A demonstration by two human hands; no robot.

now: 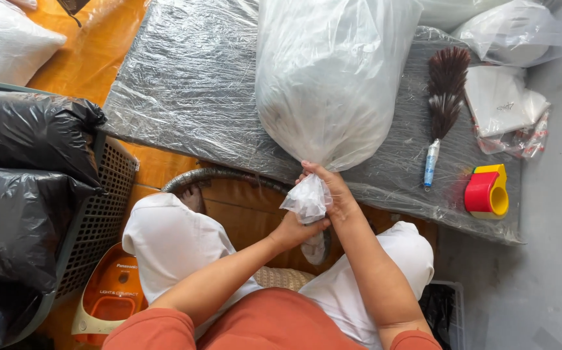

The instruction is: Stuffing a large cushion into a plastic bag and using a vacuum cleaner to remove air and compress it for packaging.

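Hands closed tight, right hand (333, 191) and left hand (294, 230) gripping bag neck (307, 198)

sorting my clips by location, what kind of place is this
Probably a room at home used for packing. Both hands, left hand and right hand, grip the neck of a big plastic bag on a plastic-wrapped low table, with a tape dispenser and vacuum cleaner nearby.

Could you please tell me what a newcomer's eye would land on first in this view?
A big clear plastic bag lying on the film-wrapped grey table dominates the centre, its twisted neck gripped by the left hand and right hand at the table's near edge. To its right lie a feather duster and a red-and-yellow tape dispenser; black bags fill a crate at far left.
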